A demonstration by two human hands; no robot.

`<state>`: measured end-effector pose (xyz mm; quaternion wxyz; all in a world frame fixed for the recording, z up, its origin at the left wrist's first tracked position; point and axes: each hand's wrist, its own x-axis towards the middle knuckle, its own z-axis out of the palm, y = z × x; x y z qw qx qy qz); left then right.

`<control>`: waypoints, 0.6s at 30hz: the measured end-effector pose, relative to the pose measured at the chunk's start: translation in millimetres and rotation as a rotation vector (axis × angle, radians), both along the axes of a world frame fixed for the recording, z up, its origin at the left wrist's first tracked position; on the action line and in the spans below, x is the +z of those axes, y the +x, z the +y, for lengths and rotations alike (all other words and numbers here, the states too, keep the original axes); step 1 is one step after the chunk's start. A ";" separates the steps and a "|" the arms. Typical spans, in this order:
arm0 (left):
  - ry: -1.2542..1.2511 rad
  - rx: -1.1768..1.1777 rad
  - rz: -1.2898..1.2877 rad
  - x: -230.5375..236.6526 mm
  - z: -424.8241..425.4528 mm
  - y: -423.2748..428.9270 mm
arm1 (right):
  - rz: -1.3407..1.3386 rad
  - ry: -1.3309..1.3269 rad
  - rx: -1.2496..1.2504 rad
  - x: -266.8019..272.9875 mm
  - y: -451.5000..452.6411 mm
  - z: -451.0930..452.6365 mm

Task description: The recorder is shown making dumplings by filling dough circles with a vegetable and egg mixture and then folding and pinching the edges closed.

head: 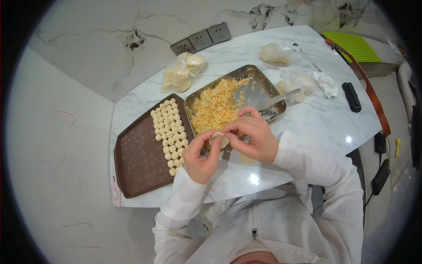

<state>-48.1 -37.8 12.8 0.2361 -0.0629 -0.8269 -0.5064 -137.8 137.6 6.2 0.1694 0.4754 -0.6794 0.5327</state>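
Between my two hands is a round dough wrapper (220, 140), held over the near edge of a metal tray (252, 90). My left hand (201, 155) grips the wrapper from the left, and my right hand (254, 135) pinches its upper right edge. Chopped filling (214, 102) with orange bits covers the tray's left part. A flat metal spatula (278, 99) leans across the tray's right rim. Several small pleated dumplings (169, 128) stand in rows along the right side of a brown baking tray (141, 158). Another wrapper (247, 159) lies partly hidden under my right hand.
Bagged wrappers (183, 72) stand behind the trays; two more bags, one far (276, 54) and one nearer (298, 85), sit at right. Crumpled tissue (325, 84) and a black case (351, 97) lie farther right. A pink phone (115, 193) is at the table's left corner. Wall sockets (201, 39) edge the table.
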 end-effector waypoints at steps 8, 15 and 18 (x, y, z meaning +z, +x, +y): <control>0.312 -0.013 -0.008 -3.7 2.4 -0.6 | -0.051 -0.007 0.096 1.2 0.1 -3.0; 0.134 0.016 -0.074 -3.2 -9.1 2.1 | -0.124 -0.024 0.121 -0.5 -3.8 -2.7; 0.221 -0.002 -0.070 -0.2 -6.2 2.0 | -0.133 -0.057 0.127 2.0 -4.1 -1.6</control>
